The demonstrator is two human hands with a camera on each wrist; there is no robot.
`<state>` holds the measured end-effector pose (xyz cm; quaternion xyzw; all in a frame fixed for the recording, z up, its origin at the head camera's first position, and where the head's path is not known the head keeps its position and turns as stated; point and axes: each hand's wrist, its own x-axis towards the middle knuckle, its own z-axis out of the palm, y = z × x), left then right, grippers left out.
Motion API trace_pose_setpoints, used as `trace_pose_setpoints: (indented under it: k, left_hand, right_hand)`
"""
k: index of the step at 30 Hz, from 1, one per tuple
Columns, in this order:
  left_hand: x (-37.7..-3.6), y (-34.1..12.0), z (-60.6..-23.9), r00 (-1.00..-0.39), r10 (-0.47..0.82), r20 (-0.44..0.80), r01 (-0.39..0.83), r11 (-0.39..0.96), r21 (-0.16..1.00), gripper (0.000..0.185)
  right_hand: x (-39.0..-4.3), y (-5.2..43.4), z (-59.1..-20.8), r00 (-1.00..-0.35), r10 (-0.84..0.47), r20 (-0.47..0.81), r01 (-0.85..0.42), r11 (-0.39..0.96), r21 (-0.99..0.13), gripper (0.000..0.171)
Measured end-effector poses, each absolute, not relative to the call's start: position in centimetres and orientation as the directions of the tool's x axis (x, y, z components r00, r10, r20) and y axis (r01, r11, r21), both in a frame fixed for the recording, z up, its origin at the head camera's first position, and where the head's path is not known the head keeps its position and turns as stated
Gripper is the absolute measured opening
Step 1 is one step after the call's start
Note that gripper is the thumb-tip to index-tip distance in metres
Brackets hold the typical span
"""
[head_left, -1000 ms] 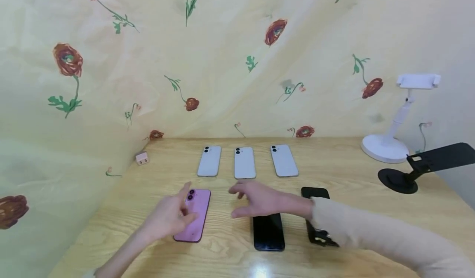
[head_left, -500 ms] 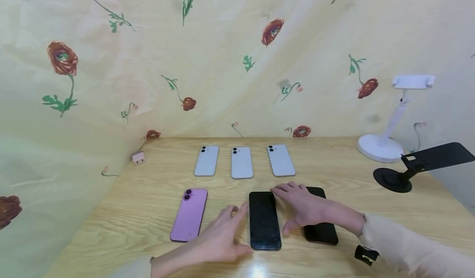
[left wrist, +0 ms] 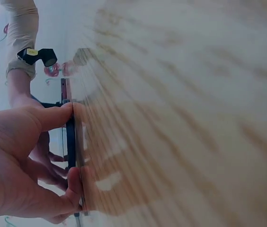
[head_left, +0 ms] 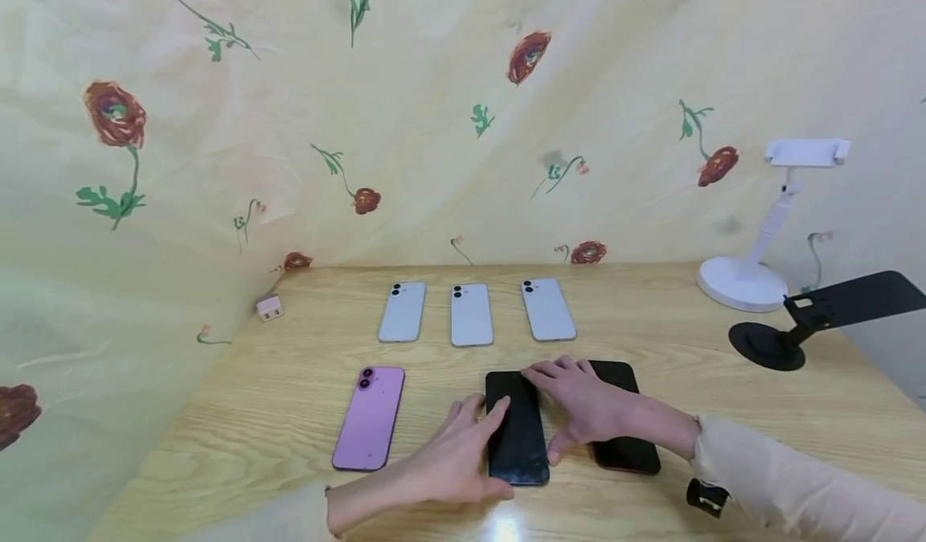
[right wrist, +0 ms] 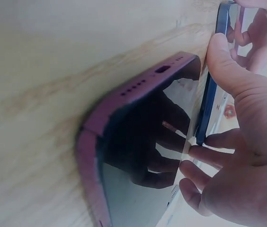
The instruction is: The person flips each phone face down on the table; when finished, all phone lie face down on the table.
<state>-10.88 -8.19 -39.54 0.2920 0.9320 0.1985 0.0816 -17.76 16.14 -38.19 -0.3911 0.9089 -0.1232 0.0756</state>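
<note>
A smartphone (head_left: 522, 437) lies on the wooden table, black screen up, with both hands at its edges. My left hand (head_left: 459, 455) holds it from the left, index fingertip over the screen and thumb by the near end. On its other side, my right hand (head_left: 587, 404) has fingertips at the far right corner and the thumb at the lower right edge. In the right wrist view, that thumb and the fingers span the phone's dark blue side (right wrist: 210, 101). A second black-screened phone (head_left: 626, 455) with a pinkish frame (right wrist: 138, 90) lies partly under my right hand.
To the left lies a purple phone (head_left: 369, 420), back up. Three white phones (head_left: 403, 312) form a row farther back. A pink charger plug (head_left: 270, 308) sits at the back left. White (head_left: 743, 283) and black (head_left: 768, 346) stands occupy the right side.
My left hand has come from over the purple phone, rightwards to the middle phone. My right hand has moved right and settled at that phone's right edge. The phones stay where they were.
</note>
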Motion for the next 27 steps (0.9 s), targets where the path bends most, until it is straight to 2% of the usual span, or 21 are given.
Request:
trace_pose_setpoints:
  k: [11, 27]
  left_hand:
    - [-10.69, -7.66, -39.17, -0.828, 0.555, -0.079, 0.461, 0.754, 0.469, 0.088]
    - [-10.92, -7.58, -39.16, -0.796, 0.599, -0.09, 0.505, 0.738, 0.447, 0.082]
  right_hand:
    - [-17.64, 16.24, -38.44, -0.674, -0.738, -0.002, -0.708, 0.647, -0.283, 0.117]
    - [-17.66, 16.35, -39.11, -0.648, -0.759, 0.069, -0.75, 0.62, -0.231, 0.114]
